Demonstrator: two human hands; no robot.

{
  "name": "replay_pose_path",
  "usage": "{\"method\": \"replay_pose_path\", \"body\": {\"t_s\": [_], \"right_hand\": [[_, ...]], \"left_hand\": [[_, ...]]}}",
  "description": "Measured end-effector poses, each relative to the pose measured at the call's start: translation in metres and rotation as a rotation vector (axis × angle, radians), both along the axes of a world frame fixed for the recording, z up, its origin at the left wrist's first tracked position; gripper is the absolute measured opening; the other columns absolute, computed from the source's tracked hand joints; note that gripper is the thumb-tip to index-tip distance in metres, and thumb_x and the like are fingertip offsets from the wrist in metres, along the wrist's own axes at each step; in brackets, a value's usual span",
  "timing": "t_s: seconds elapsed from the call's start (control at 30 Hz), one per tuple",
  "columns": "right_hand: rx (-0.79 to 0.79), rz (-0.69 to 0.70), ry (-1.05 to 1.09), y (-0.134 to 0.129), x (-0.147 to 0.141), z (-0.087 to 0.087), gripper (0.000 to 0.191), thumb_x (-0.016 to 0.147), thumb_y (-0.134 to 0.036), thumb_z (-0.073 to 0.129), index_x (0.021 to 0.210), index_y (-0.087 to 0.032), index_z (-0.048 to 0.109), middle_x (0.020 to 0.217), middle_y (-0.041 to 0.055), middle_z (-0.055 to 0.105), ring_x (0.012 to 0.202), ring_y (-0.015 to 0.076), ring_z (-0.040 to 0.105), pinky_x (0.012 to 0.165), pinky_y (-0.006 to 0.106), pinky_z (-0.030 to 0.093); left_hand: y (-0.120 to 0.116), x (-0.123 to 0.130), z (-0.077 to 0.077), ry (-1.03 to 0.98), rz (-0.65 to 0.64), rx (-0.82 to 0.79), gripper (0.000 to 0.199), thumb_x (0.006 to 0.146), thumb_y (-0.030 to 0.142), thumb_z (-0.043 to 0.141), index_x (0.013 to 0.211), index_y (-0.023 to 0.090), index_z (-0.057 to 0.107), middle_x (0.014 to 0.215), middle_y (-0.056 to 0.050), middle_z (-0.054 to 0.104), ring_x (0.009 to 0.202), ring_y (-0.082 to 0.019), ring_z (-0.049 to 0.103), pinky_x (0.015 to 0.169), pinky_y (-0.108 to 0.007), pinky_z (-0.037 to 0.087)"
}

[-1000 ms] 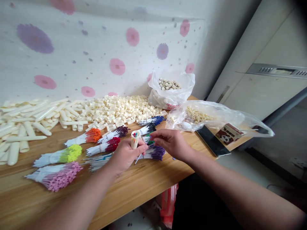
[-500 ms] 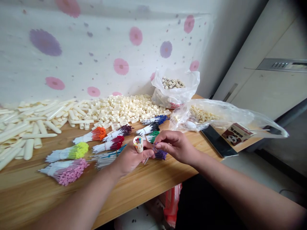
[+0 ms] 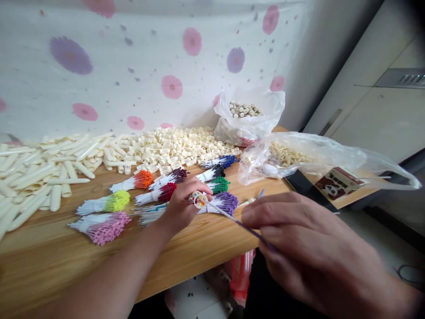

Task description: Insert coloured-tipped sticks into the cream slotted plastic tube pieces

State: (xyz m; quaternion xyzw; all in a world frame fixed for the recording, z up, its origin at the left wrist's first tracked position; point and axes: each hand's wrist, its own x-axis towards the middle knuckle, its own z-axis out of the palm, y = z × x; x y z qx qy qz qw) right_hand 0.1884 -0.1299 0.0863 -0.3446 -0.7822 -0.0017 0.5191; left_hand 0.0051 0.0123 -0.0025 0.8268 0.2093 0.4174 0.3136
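My left hand [image 3: 184,206] is closed around a small cream plastic pen part [image 3: 199,200], its open end facing me with several coloured tips inside. Close to the camera, my right hand [image 3: 305,243] pinches a thin purple-ended pen refill [image 3: 237,221]. The refill's far end reaches the mouth of the pen part; whether it is inside, I cannot tell. Just beyond the refill lies a bundle of purple-tipped refills [image 3: 227,203]. Green-tipped [image 3: 219,185], dark red-tipped [image 3: 166,192] and blue-and-white [image 3: 151,215] bundles lie around my left hand.
Pink [image 3: 106,228], yellow [image 3: 114,201] and orange [image 3: 141,179] bundles lie left. Cream barrels [image 3: 40,170] and slotted parts [image 3: 175,146] are heaped behind. At right are a bag of round pieces [image 3: 265,122], another plastic bag [image 3: 335,148], a phone [image 3: 307,192] and a panda box [image 3: 338,182].
My right hand has moved away from my left, toward the camera and rightward, stretching the purple refill out between them. The pen part in my left hand has tipped toward me.
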Motion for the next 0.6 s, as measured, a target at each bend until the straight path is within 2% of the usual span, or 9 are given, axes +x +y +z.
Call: {"method": "replay_pose_path", "body": {"t_s": [0.1,0.17,0.33,0.43,0.5,0.6], "right_hand": [[0.081,-0.064,-0.218,0.008,-0.004,-0.005,0.010,0.085,-0.016,0.057,0.092,-0.020,0.063,0.089,0.0075,0.072,0.084,0.0165,0.069,0.076,0.025,0.059],[0.093,-0.063,-0.265,0.014,-0.007,-0.009,0.012,0.085,-0.015,0.055,0.094,-0.021,0.061,0.091,0.0078,0.072,0.087,0.0163,0.068,0.076,0.026,0.059],[0.116,-0.014,-0.175,0.028,-0.012,-0.021,0.024,0.082,-0.007,0.055,0.101,-0.022,0.057,0.092,0.0091,0.070,0.089,0.0163,0.066,0.075,0.031,0.058],[0.092,-0.018,-0.060,0.035,-0.013,-0.027,0.022,0.082,-0.006,0.056,0.099,-0.020,0.057,0.087,0.0095,0.068,0.083,0.0163,0.066,0.071,0.031,0.058],[0.037,-0.028,0.021,0.039,-0.013,-0.030,0.016,0.083,-0.008,0.057,0.095,-0.018,0.058,0.084,0.0088,0.067,0.079,0.0156,0.065,0.069,0.030,0.057],[-0.024,-0.049,0.050,0.045,-0.012,-0.036,0.012,0.084,-0.009,0.057,0.092,-0.017,0.060,0.085,0.0074,0.065,0.080,0.0143,0.063,0.070,0.029,0.055]], "left_hand": [[-0.001,0.002,0.001,0.000,-0.023,0.024,0.005,0.082,0.018,0.058,0.080,0.018,0.063,0.076,-0.003,0.061,0.073,-0.016,0.056,0.068,-0.029,0.044],[-0.003,0.003,0.003,-0.011,-0.029,0.029,0.007,0.083,0.020,0.058,0.079,0.017,0.063,0.073,-0.003,0.059,0.071,-0.015,0.055,0.066,-0.029,0.044],[-0.005,0.004,0.005,-0.019,-0.048,-0.003,0.012,0.083,0.025,0.060,0.075,0.017,0.063,0.072,-0.002,0.056,0.069,-0.015,0.054,0.064,-0.028,0.043],[-0.002,0.000,0.002,0.016,-0.047,0.019,0.010,0.085,0.027,0.059,0.083,0.018,0.062,0.078,-0.002,0.055,0.075,-0.016,0.053,0.068,-0.028,0.042],[0.001,-0.002,0.000,0.033,-0.035,0.051,0.019,0.084,0.036,0.059,0.094,0.019,0.061,0.085,-0.004,0.055,0.082,-0.017,0.052,0.073,-0.029,0.042],[0.002,-0.004,-0.002,0.088,0.000,0.106,0.049,0.077,0.058,0.056,0.109,0.020,0.058,0.096,-0.006,0.053,0.091,-0.021,0.050,0.080,-0.032,0.042]]}}
